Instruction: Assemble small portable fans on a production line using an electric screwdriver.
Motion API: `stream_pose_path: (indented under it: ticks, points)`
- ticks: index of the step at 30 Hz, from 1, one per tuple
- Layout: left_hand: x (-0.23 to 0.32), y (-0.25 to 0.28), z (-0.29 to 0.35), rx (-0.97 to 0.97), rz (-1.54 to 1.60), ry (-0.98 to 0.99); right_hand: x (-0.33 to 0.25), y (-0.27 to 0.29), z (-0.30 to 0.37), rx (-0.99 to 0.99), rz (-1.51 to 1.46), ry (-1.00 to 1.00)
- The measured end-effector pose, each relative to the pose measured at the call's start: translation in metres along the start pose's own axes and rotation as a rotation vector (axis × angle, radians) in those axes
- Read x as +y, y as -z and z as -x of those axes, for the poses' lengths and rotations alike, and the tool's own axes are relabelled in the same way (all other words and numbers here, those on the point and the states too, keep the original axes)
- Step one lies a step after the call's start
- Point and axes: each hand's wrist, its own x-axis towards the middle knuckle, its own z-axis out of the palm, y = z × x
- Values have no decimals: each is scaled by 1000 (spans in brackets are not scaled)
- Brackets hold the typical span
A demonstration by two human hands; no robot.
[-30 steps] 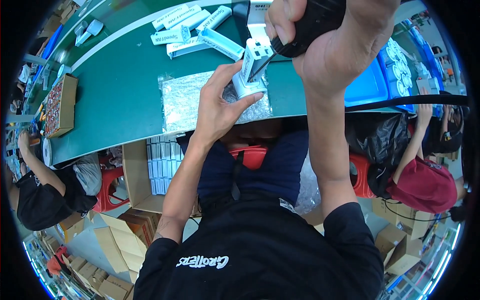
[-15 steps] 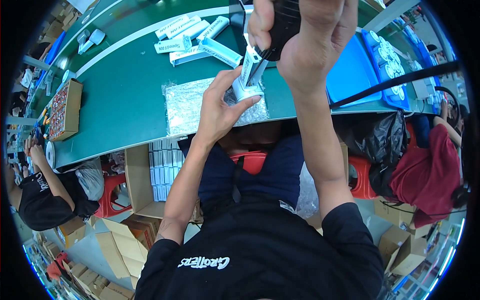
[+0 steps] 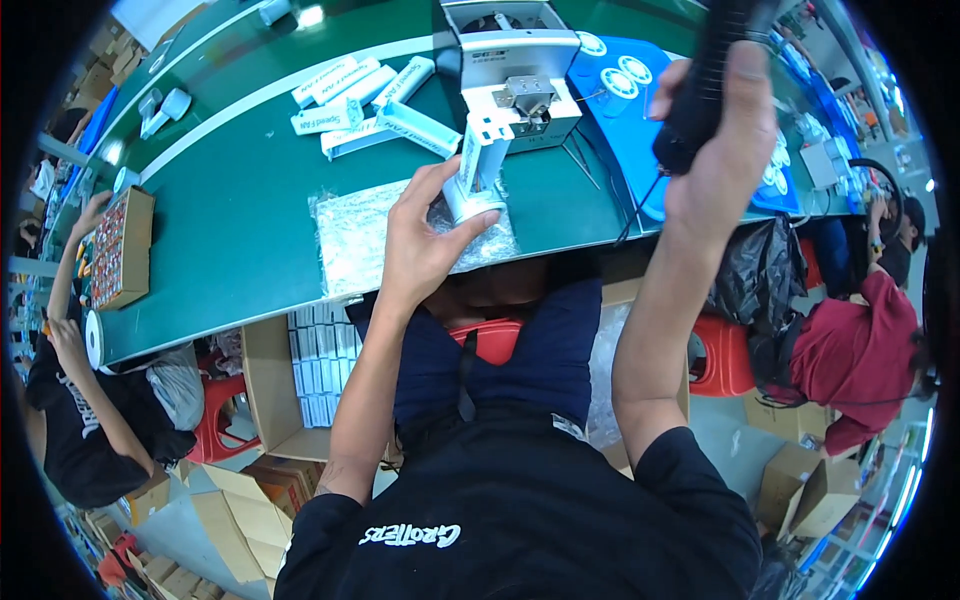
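My left hand [image 3: 422, 232] is closed around the round base of a white plastic fan housing [image 3: 482, 160]. The housing stands upright on a sheet of bubble wrap [image 3: 352, 238] near the table's front edge, its open side showing. My right hand [image 3: 728, 165], raised to the right, grips a black electric screwdriver [image 3: 708, 95]. Its thin bit points down and left, apart from the housing. Just behind the housing is a silver box-shaped screw feeder [image 3: 520, 62]. Several similar white housings [image 3: 425, 130] lie in a loose pile to the left of it.
Blue trays [image 3: 598, 120] with round white parts [image 3: 622, 82] are on the right. A carton of small reddish parts [image 3: 128, 245] stands at the left end of the green table [image 3: 230, 250]. Co-workers sit on both sides. An open carton of packed pieces [image 3: 262, 370] is below the table.
My right hand has drawn the screwdriver up and right, away from the housing, uncovering the screw feeder. My left hand still holds the housing at nearly the same place.
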Motion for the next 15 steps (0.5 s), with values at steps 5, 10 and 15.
stream_pose_path:
  ticks: [5, 10, 15]
  points:
    - [2, -1, -1, -6, 31, 28, 15, -13, 6, 56, -40, 66]
    - [3, -2, -1, -5, 18, 35, 11, -60, -25, -211, -1358, 150]
    - [6, -2, -2, -13, -7, 30, -8, -53, -65, -43, -171, 401]
